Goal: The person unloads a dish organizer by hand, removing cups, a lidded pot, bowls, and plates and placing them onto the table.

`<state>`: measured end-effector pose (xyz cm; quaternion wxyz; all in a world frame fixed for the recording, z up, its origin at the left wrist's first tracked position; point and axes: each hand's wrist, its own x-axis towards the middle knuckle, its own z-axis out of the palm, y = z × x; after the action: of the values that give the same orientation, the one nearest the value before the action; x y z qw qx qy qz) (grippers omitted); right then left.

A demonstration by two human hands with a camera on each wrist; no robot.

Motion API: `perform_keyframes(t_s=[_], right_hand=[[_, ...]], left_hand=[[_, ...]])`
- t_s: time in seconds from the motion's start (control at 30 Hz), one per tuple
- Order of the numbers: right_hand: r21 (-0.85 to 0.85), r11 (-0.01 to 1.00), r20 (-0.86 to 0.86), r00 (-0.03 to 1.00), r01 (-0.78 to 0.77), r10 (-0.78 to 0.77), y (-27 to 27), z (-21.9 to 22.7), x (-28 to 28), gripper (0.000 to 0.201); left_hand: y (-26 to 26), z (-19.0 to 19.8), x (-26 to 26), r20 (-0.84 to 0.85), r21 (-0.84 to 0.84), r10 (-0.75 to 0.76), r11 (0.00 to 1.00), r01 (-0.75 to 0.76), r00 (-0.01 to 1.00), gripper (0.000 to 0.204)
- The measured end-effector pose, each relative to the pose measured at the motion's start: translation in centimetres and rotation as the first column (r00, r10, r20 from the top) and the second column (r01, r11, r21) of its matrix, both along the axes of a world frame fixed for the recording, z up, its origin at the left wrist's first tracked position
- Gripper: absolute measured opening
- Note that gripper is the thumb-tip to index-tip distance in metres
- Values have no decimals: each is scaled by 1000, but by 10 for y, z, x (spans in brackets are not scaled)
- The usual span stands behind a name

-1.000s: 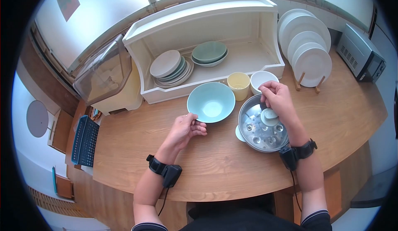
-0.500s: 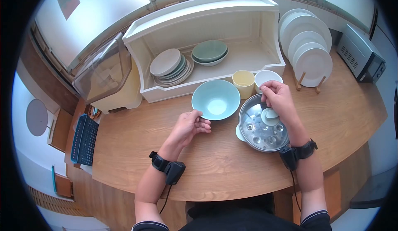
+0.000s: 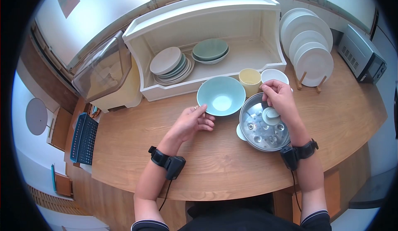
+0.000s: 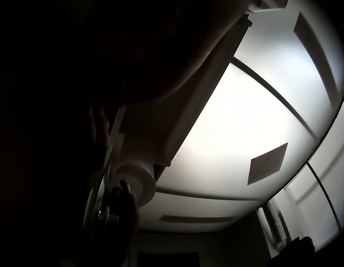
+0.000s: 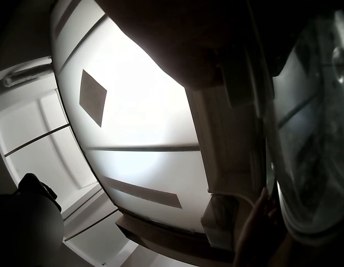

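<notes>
In the head view, a turquoise bowl (image 3: pixel 221 96) stands upright on the table. My left hand (image 3: pixel 192 124) pinches its near left rim, thumb over the edge and fingers below it. A yellow cup (image 3: pixel 250 83) is right against the bowl's far right side, with a white cup (image 3: pixel 275 77) beside it. My right hand (image 3: pixel 278 97) is over the far right edge of a round metal pot's clear lid (image 3: pixel 257 123), fingers loosely bent, fingertips close to the white cup. The lid has a pale green knob (image 3: pixel 271 116). Both wrist views are very dark.
A cream open shelf unit (image 3: pixel 207 21) behind holds stacked plates (image 3: pixel 166 61) and green bowls (image 3: pixel 210 49). White plates (image 3: pixel 313 65) stand in a wooden rack at right, near a silver appliance (image 3: pixel 360 54). A lidded bin (image 3: pixel 112 81) and a blue basket (image 3: pixel 84 139) are at left.
My left hand has moved the turquoise bowl right and slightly away. The yellow and white cups have shifted right along with it. My right hand and the pot have hardly moved.
</notes>
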<state>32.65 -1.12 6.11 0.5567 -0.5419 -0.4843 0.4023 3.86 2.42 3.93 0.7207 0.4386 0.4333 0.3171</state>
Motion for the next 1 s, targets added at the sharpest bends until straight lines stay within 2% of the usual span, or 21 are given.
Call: perform_keyframes(t_s=[0.03,0.07,0.1,0.13,0.2,0.23,0.3,0.43,0.5,0.6,0.8,1.0], right_hand=[[-6,1000,5,1000,4,-4,0,1,0,12],[-13,1000,10,1000,9,-9,0,1,0,12],[-14,1000,11,1000,11,-11,0,1,0,12],[-17,1000,1,1000,12,-12,0,1,-1,12],[-22,1000,-10,1000,15,-15,-1,1,-1,12],[-20,1000,-2,1000,13,-13,-1,2,-1,12],[-18,1000,7,1000,9,-9,0,2,-1,12],[-24,1000,3,1000,7,-7,1,0,-1,12],[-23,1000,0,1000,8,-8,1,1,0,12],[-31,1000,-22,1000,2,-3,0,1,1,12],[-29,1000,-16,1000,4,-5,1,0,1,15],[-31,999,1,1000,-6,6,2,-1,3,15]], left_hand=[[2,5,-4,0,-1,0,1000,0,1000,35],[8,12,-13,-216,69,-32,996,48,976,37],[15,18,-20,-423,127,-48,986,112,905,38],[24,20,-26,-423,125,-53,985,116,905,38],[44,21,-34,-367,320,140,947,-17,920,38],[52,25,-32,-366,320,140,947,-17,920,38],[72,34,-27,-232,375,132,926,-37,964,33],[122,38,-9,-196,328,87,945,-18,977,28],[144,38,2,-299,291,107,956,-16,948,27],[171,32,15,-365,286,129,958,-21,922,27],[197,34,35,-460,311,196,949,-49,866,28],[223,20,45,-467,323,209,945,-55,859,25]])
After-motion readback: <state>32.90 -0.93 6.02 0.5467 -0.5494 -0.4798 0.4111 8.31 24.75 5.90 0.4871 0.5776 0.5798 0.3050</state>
